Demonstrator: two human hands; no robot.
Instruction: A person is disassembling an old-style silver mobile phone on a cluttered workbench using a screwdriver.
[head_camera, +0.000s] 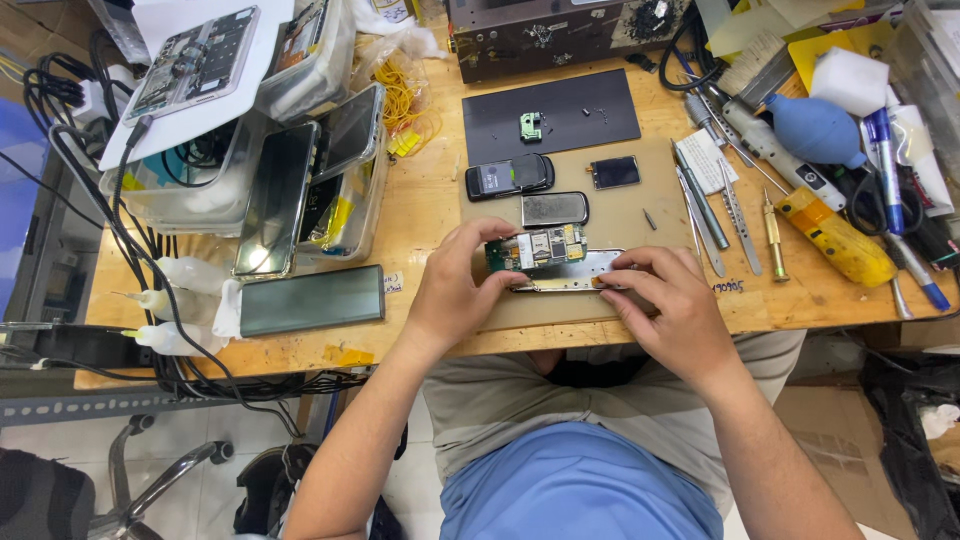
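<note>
Right now both hands pinch an opened phone frame (565, 270) low on the tan work mat (640, 225) at the near edge of the wooden desk (420, 215). Its long axis runs left to right across the view, lying flat. The left hand (455, 290) grips the left end, fingers curled over a green circuit board (535, 247) with gold and silver parts sitting on the frame. The right hand (670, 300) closes on the right end, fingertips on the silvery metal strip. Just beyond lie a grey back cover (555, 208), a dark phone (508, 176) and a small screen (614, 172).
</note>
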